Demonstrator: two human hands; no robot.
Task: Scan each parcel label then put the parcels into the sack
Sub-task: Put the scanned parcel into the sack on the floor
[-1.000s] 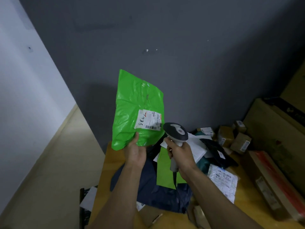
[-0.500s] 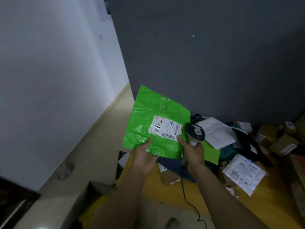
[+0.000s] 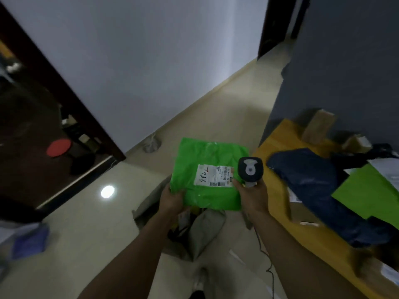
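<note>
- Table (image 3: 278,190) stood at right, against a grey wall; a navy bag (image 3: 313,182), a flat green mailer (image 3: 367,190) and a cardboard box (image 3: 317,126) lay on it.
- Dark doorway at left, with a red round thing (image 3: 58,147) inside.
- Grey sack (image 3: 149,203) sat open on the floor by the table's near-left side, with a grey packet (image 3: 205,229) in it.
- Parcel (image 3: 207,152) was held in the air over the sack mouth, hiding the sack's far part.
- Left hand (image 3: 171,199) gripped the parcel's near-left corner, thumb on top.
- Right hand (image 3: 254,195) was wrapped round the scanner (image 3: 250,170) handle and touched the parcel's right edge.
- Scanner head stood just right of the label (image 3: 213,175); where it aimed could not be told.
- Cable (image 3: 269,270) hung down near the right forearm.
- Parcel faced up to the camera, label on top, far edge tilted away.
- Label's long side ran left-right.
- Parcel looked almost square, so its long axis was unclear.
</note>
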